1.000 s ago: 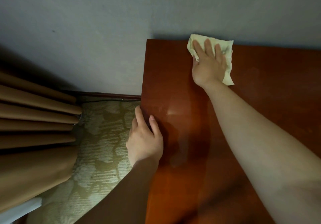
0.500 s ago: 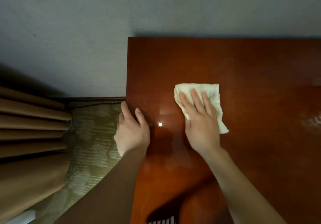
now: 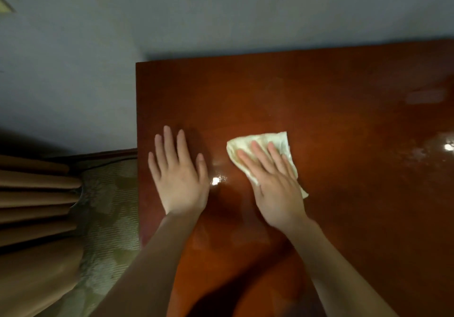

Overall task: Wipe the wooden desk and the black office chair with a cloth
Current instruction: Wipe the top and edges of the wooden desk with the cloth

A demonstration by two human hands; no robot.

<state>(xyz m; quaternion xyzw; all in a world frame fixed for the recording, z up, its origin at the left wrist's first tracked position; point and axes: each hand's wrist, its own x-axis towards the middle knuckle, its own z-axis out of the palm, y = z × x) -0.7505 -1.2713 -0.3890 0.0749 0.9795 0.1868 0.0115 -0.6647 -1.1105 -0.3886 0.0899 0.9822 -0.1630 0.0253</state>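
Observation:
The glossy reddish wooden desk (image 3: 331, 110) fills the right and middle of the view, its back edge against the wall. A pale yellow cloth (image 3: 248, 144) lies flat on it near the centre. My right hand (image 3: 275, 184) presses down on the cloth with flat fingers. My left hand (image 3: 179, 174) rests flat on the bare desk top near the left edge, fingers spread, holding nothing. The black office chair is not in view.
A grey wall (image 3: 221, 9) runs behind the desk. Left of the desk are patterned carpet (image 3: 110, 206) and tan curtain folds (image 3: 34, 206). A dark baseboard (image 3: 110, 153) lines the wall's foot.
My right hand pulled the cloth from the desk's back edge toward me, to the middle. My left hand moved from gripping the desk's left edge to lying flat on the top.

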